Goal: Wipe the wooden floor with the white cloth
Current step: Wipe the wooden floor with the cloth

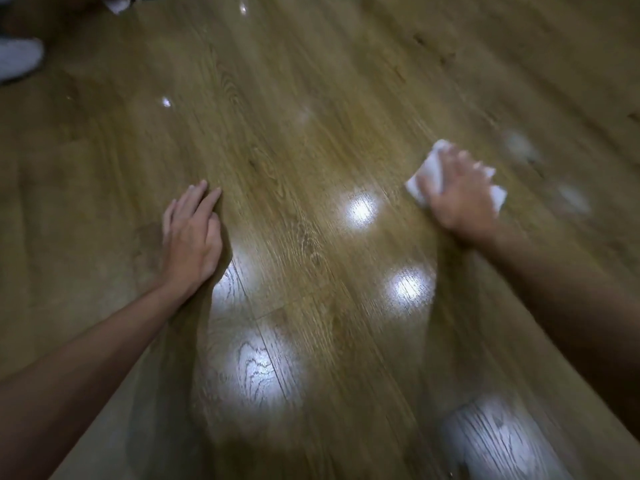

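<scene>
White cloth [432, 167] lies flat on the wooden floor [311, 81] at the right of the frame, under my right grip [460, 197], whose spread fingers press it down. My left grip [192, 233] rests flat, fingers together, left of centre. One cloth, two grips.

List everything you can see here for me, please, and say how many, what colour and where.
floor: one, brown wood planks, fills the view
cloth: one, white, on the floor at right, under a hand
light spots: several, bright white, reflections mostly on the centre and near floor
pale smudges: about three, whitish and blurred, on the floor beyond and to the right of the cloth
rounded thing: one, pale grey-white, far left edge; perhaps a shoe, cannot tell
crumpled thing: one, white, top left edge, mostly cut off
left hand: one, rests flat on the floor, fingers straight
right hand: one, blurred, presses on the cloth with fingers spread
</scene>
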